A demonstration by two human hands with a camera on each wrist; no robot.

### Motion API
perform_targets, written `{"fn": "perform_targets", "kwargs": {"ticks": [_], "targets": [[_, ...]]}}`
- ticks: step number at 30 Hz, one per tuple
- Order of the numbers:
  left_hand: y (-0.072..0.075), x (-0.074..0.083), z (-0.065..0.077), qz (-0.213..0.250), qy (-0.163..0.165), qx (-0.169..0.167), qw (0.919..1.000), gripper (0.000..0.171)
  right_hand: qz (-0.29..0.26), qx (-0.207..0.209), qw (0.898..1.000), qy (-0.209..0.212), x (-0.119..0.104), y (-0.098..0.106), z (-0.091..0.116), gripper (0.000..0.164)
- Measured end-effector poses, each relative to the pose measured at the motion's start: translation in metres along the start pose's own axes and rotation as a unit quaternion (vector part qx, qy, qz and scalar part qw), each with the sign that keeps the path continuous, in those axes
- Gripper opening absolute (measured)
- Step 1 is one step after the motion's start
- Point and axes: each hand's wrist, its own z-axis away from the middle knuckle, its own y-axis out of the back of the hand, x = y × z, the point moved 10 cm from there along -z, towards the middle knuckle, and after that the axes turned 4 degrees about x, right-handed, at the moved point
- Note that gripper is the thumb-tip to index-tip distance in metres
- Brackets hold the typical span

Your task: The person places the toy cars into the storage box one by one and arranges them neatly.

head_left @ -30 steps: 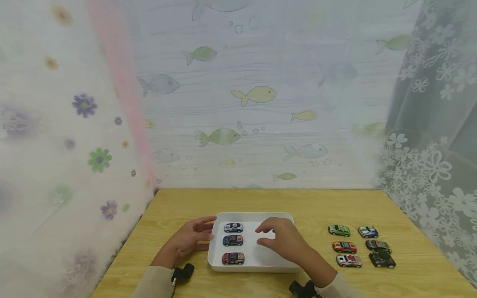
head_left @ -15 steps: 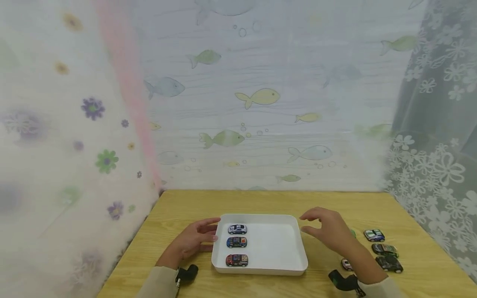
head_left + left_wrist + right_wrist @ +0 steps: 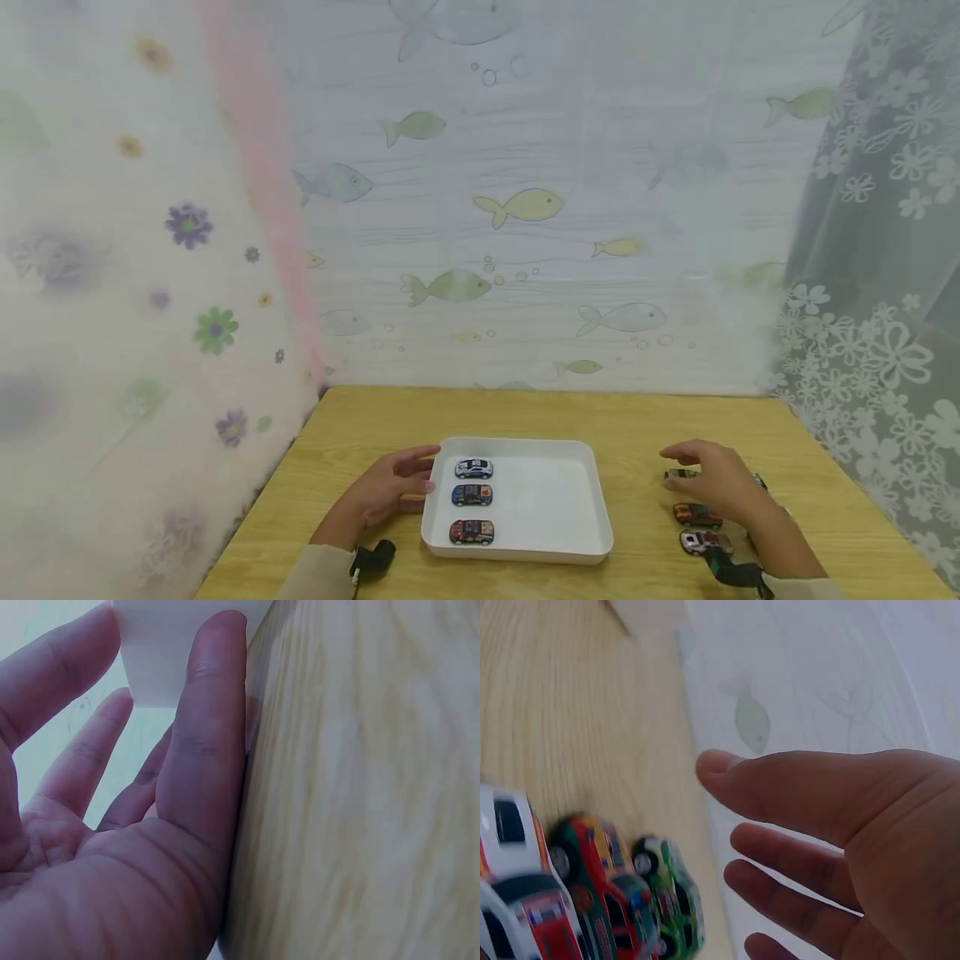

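A shallow white tray holds a column of toy cars along its left side: a white-and-black one, a blue one and a red-and-black one. My left hand rests its extended fingers against the tray's left wall, the thumb touching it in the left wrist view. Over the table to the right, my right hand holds nothing, thumb and fingers spread apart just above a green toy car. Beside that one stand a red-and-orange car and a white-and-red car.
More toy cars at the right are mostly hidden behind my right hand and forearm. Wood-grain table lies between the tray and the cars. A fish-print curtain hangs at the table's back edge, with floral fabric on the left.
My right hand has moved right, from above the tray to the cars on the table. My left hand stays at the tray's left side, and the view has shifted slightly.
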Motion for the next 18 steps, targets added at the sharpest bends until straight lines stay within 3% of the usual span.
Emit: {"fn": "perform_targets", "kwargs": {"ticks": [4,12,18], "targets": [[0.001,0.000,-0.001,0.001,-0.005,0.003,1.0000,0.070,0.007,-0.031,0.999,-0.023,0.021,0.003,-0.003,0.056],[0.009,-0.003,-0.002,0.011,0.001,0.010,0.9999,0.071,-0.005,-0.109,0.990,-0.094,0.049,-0.005,-0.010,0.050],[0.005,-0.013,0.001,0.038,0.011,0.010,0.9992,0.070,0.012,-0.098,0.989,-0.111,0.065,-0.003,-0.004,0.037]]}}
